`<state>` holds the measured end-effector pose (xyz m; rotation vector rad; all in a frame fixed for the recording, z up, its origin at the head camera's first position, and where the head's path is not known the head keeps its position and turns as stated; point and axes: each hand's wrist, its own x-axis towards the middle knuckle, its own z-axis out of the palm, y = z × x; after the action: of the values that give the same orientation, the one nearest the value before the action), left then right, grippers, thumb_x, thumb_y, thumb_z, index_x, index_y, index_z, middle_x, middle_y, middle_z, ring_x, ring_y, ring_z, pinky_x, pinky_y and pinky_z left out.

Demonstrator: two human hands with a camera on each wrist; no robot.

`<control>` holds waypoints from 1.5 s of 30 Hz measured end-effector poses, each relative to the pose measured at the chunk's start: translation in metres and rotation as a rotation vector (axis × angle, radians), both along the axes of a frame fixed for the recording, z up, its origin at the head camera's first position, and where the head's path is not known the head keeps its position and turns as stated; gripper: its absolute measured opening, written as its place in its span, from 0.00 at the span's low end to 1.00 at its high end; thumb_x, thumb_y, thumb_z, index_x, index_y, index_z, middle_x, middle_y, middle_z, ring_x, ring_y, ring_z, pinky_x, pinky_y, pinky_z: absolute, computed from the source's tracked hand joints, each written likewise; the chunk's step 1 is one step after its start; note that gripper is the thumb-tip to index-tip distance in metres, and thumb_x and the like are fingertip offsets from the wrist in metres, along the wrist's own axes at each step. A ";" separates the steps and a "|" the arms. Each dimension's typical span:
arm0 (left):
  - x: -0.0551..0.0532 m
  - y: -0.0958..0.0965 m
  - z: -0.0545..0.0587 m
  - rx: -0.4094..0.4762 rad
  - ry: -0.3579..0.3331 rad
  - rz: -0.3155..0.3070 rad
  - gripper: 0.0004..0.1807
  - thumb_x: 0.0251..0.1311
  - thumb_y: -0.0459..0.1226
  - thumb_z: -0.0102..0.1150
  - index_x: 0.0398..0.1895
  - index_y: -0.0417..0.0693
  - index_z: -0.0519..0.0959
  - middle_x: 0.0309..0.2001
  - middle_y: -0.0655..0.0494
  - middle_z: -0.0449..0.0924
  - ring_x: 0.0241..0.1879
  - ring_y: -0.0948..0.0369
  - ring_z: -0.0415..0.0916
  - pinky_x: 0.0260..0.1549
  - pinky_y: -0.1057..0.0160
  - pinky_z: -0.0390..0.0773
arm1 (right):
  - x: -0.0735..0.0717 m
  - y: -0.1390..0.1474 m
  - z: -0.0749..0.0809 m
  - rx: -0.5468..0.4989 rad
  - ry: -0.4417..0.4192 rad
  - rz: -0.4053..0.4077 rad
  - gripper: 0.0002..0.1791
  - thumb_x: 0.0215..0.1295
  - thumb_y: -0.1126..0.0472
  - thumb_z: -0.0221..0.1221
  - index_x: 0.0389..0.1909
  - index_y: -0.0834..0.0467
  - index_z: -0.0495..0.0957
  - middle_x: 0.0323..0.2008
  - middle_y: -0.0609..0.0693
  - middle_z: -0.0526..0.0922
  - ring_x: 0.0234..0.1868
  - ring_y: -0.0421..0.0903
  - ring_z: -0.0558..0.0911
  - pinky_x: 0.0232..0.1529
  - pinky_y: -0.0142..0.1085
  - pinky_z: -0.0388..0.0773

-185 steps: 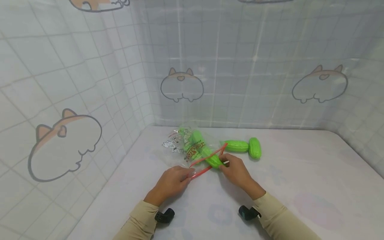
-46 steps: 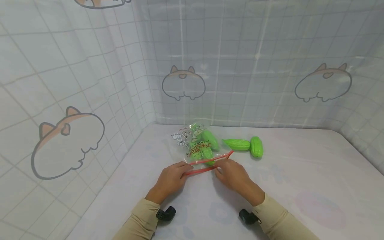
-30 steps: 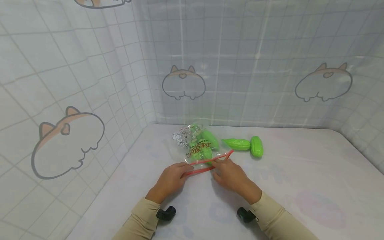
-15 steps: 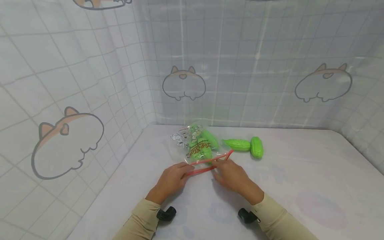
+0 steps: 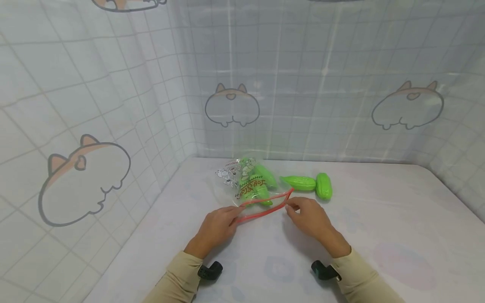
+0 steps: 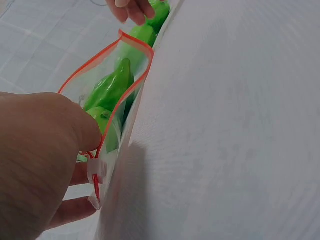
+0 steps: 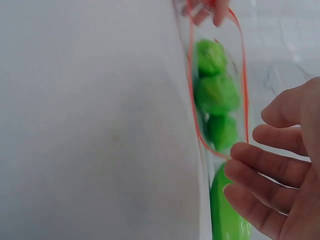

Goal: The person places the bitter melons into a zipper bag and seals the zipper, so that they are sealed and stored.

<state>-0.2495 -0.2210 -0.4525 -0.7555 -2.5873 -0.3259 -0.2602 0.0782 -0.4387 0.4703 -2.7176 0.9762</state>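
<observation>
A clear zip bag (image 5: 261, 214) with red edging at its mouth and cartoon print lies on the table, its mouth gaping toward me. Three green bitter melons (image 7: 217, 95) are inside, one with its pointed tip (image 6: 122, 72) toward the mouth. My left hand (image 5: 217, 227) pinches the left end of the mouth; in the left wrist view a small clear slider (image 6: 95, 171) sits by its fingers. My right hand (image 5: 310, 216), fingers spread and loosely bent in the right wrist view, holds nothing near the bag's right corner.
Two more green bitter melons lie outside the bag, to its right: one lengthwise (image 5: 301, 183), the other upright (image 5: 323, 186) touching its end. A tiled-pattern curtain (image 5: 303, 105) hangs behind the white table (image 5: 363, 235) and along its sides.
Over several seconds, the bitter melon held in my right hand has gone into the bag. In the last half second that hand has drawn out rightward. My left hand has kept its hold.
</observation>
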 end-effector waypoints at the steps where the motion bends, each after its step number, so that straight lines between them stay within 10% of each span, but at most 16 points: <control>1: 0.000 0.000 0.000 0.002 -0.002 0.000 0.23 0.59 0.34 0.65 0.59 0.53 0.83 0.43 0.58 0.87 0.43 0.59 0.84 0.40 0.55 0.82 | -0.001 0.004 0.000 -0.012 0.008 -0.006 0.13 0.68 0.58 0.62 0.49 0.58 0.86 0.41 0.47 0.87 0.43 0.46 0.84 0.42 0.45 0.80; 28: 0.000 -0.001 0.003 0.015 -0.025 -0.019 0.24 0.60 0.35 0.67 0.61 0.45 0.81 0.48 0.52 0.86 0.48 0.55 0.83 0.47 0.53 0.81 | -0.019 0.085 0.001 -0.225 0.034 -0.342 0.17 0.70 0.60 0.54 0.53 0.64 0.81 0.46 0.61 0.83 0.50 0.58 0.79 0.40 0.49 0.77; 45: -0.001 -0.002 -0.002 0.020 -0.112 0.034 0.24 0.63 0.37 0.64 0.63 0.48 0.80 0.47 0.54 0.86 0.49 0.57 0.82 0.48 0.54 0.80 | -0.032 0.094 -0.009 -0.346 -0.259 -0.345 0.30 0.72 0.53 0.56 0.67 0.67 0.68 0.62 0.69 0.72 0.63 0.64 0.71 0.57 0.56 0.72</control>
<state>-0.2500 -0.2226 -0.4540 -0.7041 -2.6945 -0.3934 -0.2918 0.1719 -0.4481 -0.1936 -2.6275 1.4417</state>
